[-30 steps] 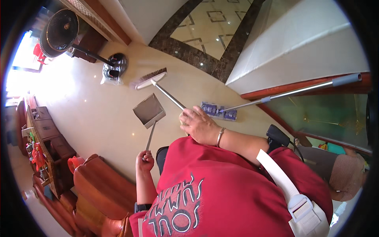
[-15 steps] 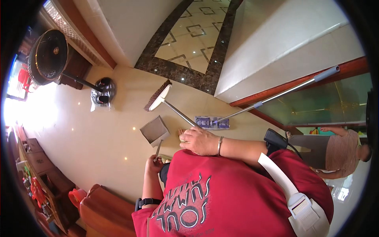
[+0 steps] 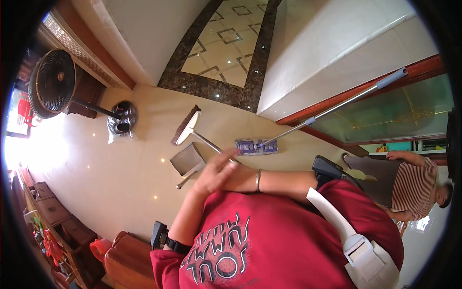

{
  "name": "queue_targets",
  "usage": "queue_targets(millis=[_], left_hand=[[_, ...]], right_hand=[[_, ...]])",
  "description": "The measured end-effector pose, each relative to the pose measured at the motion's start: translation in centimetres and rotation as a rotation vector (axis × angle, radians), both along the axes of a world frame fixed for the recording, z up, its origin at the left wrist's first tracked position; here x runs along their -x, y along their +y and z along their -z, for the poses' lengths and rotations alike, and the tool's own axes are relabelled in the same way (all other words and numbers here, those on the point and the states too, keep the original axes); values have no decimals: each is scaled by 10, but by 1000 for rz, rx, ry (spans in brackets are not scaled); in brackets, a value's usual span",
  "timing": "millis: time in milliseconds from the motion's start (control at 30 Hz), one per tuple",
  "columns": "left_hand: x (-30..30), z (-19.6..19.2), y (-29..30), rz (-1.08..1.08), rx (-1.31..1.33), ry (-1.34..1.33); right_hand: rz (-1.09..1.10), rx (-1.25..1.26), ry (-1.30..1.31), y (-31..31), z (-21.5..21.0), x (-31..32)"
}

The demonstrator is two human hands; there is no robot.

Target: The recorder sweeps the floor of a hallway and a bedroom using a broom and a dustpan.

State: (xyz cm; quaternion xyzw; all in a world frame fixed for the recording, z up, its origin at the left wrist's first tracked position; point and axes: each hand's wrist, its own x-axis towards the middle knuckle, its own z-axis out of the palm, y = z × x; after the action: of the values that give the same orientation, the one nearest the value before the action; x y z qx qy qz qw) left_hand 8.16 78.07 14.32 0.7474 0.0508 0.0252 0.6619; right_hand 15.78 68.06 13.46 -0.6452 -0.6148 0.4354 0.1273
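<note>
The broom [image 3: 187, 127], with a white head and dark bristles, stands on the tiled floor with its metal handle slanting toward me. My left hand [image 3: 211, 173] is at the upper part of that handle, its fingers blurred and partly stretched across it. Behind it lies my right hand [image 3: 240, 179], a bangle on its wrist; its fingers are hidden by the left hand. A metal dustpan [image 3: 186, 158] stands left of the broom handle, its own handle free of any hand.
A flat mop [image 3: 257, 146] with a purple pad leans against the glass-panelled cabinet [image 3: 385, 120] at right. A pedestal fan [image 3: 60, 79] stands at far left. A brown leather seat [image 3: 125, 260] is at lower left. Another person [image 3: 416, 185] stands at right.
My left hand has let go of the dustpan handle and moved up and right to the broom handle, in front of my right hand. The whole view has shifted slightly.
</note>
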Motion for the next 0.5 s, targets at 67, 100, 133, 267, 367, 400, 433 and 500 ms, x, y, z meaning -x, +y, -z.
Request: queue_targets(millis=[67, 100, 133, 267, 367, 400, 433, 500], left_hand=[[-11, 5, -14, 286, -20, 226], [-7, 18, -15, 240, 36, 261], [-7, 19, -14, 236, 31, 254], [-12, 27, -14, 198, 107, 287], [-16, 26, -14, 137, 229, 293], [-19, 23, -13, 137, 274, 291], [-21, 21, -12, 136, 319, 289], [-25, 28, -11, 163, 415, 277]], right_hand=[[201, -377, -84, -29, 64, 6], [125, -231, 17, -23, 58, 3], [54, -83, 107, -19, 47, -1], [-70, 43, 114, -14, 35, -12], [-99, -53, 163, -13, 31, -18], [-111, -80, 180, -11, 31, -19], [-121, -107, 198, -11, 30, -22], [-148, -154, 230, -9, 27, -25]])
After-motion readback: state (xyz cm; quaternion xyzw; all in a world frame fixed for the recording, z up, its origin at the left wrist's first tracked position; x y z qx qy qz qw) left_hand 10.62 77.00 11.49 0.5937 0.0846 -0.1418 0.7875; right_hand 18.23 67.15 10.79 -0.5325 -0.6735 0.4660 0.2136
